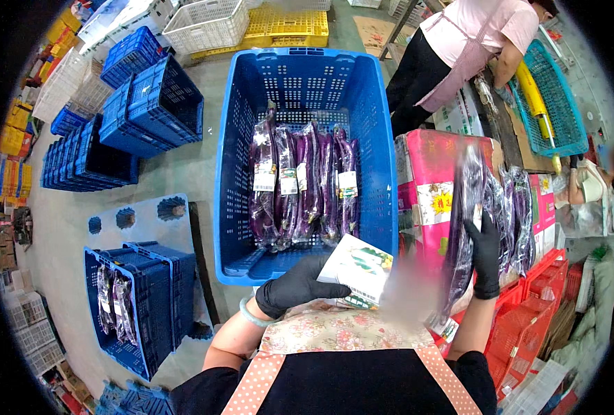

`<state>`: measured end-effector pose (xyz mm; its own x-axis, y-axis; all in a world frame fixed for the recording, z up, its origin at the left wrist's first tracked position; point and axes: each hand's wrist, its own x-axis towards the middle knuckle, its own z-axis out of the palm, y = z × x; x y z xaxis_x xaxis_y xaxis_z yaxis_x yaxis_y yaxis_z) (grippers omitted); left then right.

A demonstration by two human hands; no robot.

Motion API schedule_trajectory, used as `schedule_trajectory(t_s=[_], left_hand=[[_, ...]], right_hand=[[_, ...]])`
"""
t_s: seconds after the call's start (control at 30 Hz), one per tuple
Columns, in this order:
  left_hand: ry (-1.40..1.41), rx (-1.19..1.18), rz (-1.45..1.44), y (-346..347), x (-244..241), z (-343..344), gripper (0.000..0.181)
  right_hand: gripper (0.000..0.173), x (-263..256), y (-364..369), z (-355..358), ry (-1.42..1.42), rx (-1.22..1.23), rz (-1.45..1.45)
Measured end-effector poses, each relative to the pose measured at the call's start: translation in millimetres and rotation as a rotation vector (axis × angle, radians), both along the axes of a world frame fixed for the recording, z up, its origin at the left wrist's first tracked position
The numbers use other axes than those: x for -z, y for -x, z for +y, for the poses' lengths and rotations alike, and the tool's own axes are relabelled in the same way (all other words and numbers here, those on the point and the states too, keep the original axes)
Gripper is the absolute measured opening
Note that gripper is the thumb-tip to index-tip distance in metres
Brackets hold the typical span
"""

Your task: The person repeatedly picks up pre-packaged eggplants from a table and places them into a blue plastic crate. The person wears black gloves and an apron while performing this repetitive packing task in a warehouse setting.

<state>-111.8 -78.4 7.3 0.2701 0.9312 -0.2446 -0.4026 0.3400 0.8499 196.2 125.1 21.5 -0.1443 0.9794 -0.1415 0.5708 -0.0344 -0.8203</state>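
In front of me stands a blue perforated plastic crate (307, 67) with several long purple eggplants (309, 181) in clear plastic bags. Most of these bags bear white labels with barcodes. My left hand (299, 285), in a black glove, grips a stack of printed labels (361, 262) at the crate's near edge. To the right, my black-gloved right hand (486, 257) has its fingers around a bagged eggplant (461, 207) tilted upright. A blurred patch covers part of that bag's lower left. More bagged eggplants (519, 223) lie just beyond this hand on pink cardboard boxes (423, 155).
Stacked blue crates (154, 106) stand on the floor at left. Nearer, another blue crate (177, 290) with bagged eggplants rests on a pallet (146, 207). Red crates (525, 321) sit at right. A person (473, 41) bends over a bench by a teal basket (566, 93).
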Motion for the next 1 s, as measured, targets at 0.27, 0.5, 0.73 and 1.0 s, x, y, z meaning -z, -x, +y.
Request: schedule_trajectory(t_s=[0.27, 0.5, 0.73, 1.0], left_hand=[[-0.095, 0.0, -0.02, 43, -12, -38, 0.032], [0.155, -0.335, -0.038, 75, 2, -97, 0.032], [0.234, -0.585, 0.142, 74, 7, -74, 0.032], [0.081, -0.162, 0.205, 55, 21, -1, 0.038]], right_hand=[[0.051, 19, 243, 27, 0.152, -0.536, 0.02], [0.049, 220, 353, -19, -0.137, -0.424, -0.176], [0.057, 179, 317, -54, -0.101, -0.552, -0.08], [0.029, -13, 208, -86, 0.277, -0.573, 0.317]])
